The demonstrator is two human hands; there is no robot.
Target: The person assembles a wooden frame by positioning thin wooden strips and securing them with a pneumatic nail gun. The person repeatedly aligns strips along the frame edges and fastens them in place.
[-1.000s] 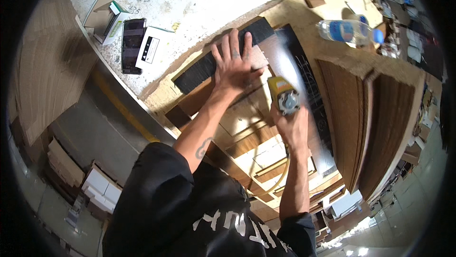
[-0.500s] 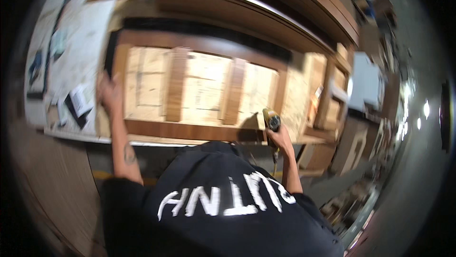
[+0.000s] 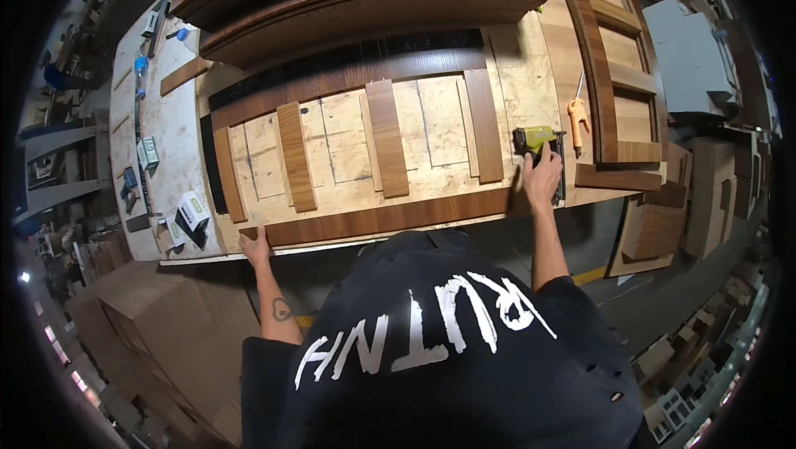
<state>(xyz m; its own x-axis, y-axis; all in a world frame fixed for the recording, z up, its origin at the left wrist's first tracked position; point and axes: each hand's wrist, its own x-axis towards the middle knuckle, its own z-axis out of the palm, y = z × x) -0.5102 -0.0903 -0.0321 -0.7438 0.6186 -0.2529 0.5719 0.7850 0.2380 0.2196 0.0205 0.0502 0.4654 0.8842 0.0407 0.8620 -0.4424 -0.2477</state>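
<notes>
A long brown wooden rail (image 3: 390, 218) lies along the bench's near edge. My left hand (image 3: 256, 246) is closed around its left end, thumb on top. Beyond it, several short wooden slats (image 3: 386, 138) reach toward me from a far rail (image 3: 348, 80), their near ends apart from the near rail. At the right end, my right hand (image 3: 543, 177) is on a yellow-green and black nail gun (image 3: 537, 139) resting on the bench, its fingers around the tool and partly hidden.
Stacked dark brown boards (image 3: 373, 9) stand behind the frame. An orange air blow gun (image 3: 579, 121) lies right of the nail gun, beside a panelled wooden frame (image 3: 609, 76). At left are a small white box (image 3: 192, 213) and a plastic bottle (image 3: 141, 76).
The near rail has come away from the slats' ends toward me. My left hand has moved from the frame's left side to the rail's end; the right hand and nail gun shifted right.
</notes>
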